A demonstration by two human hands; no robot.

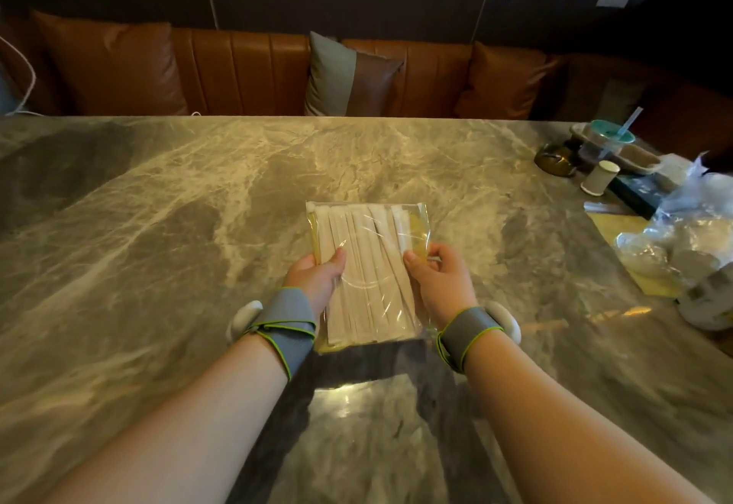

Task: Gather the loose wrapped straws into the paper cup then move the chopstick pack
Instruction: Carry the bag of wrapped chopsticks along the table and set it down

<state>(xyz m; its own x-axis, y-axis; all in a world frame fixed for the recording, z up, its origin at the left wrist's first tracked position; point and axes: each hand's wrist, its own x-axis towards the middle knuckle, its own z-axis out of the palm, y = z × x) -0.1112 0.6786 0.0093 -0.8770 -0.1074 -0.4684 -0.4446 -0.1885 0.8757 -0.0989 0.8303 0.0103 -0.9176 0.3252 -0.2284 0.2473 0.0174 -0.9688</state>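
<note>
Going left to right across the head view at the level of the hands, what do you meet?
Left hand → clear chopstick pack held by both hands → right hand → crumpled plastic bags at the table's right edge.

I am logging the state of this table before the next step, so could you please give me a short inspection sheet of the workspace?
Surface: marble table, glossy, bare across the left and middle.
Job's things: chopstick pack, clear bag of paper-wrapped pieces, held over the table centre; paper cup upright at far right; loose straws not made out.
Clutter: plastic bags, a lidded drink with straw, a dark round object and trays, all at the right edge.
Hands: left hand and right hand each grip a side of the pack; grey wrist straps on both.
Cables: white cord at far left.
Surroundings: brown leather bench with cushions, dark wall behind.
</note>
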